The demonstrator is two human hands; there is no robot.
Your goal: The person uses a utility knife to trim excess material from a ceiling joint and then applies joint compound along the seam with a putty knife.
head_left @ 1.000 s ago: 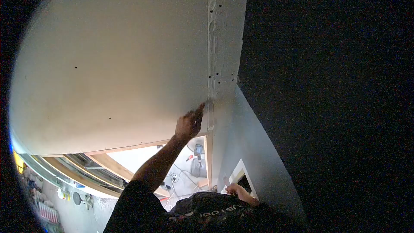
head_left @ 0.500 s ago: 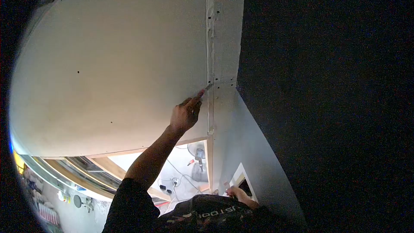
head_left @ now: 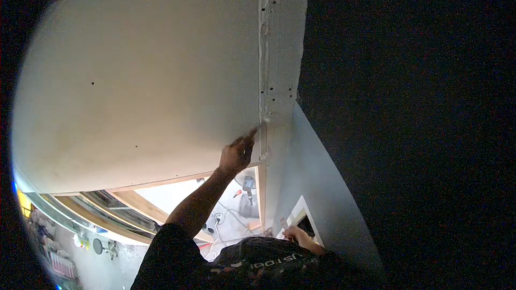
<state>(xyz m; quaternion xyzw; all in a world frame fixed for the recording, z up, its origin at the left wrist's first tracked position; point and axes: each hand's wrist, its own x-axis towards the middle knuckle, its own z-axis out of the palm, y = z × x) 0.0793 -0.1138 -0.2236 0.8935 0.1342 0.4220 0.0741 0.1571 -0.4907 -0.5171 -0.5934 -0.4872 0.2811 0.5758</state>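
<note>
**Panel, joint and hands, read left to right.** A large pale board panel (head_left: 134,75) filled the left of the view and carried a few dark screw points. Its lower edge ran along a timber frame (head_left: 161,184). Under that edge the floor (head_left: 236,220) showed well below, with loose cables and what looked like a dark power tool (head_left: 247,187) on it.

The left hand (head_left: 235,153) was raised to the panel's right edge, its fingers pinched on a thin tool (head_left: 259,127). The tool's tip touched the vertical joint (head_left: 263,64) between the panel and a narrow strip (head_left: 282,37). The tool was blurred and its kind could not be told.

Judged from its slimness, it would be light and stiff. It would be best held at the handle end, with one finger laid along the shaft to steer the tip. The joint looked rough, so its edges may crumble, and the board face would probably dent under hard pressure.

The right hand (head_left: 298,234) lay low, at the foot of a grey wall (head_left: 306,172) just beside a rectangular opening (head_left: 305,221). Whether it was spread or closed on something could not be told.
</note>
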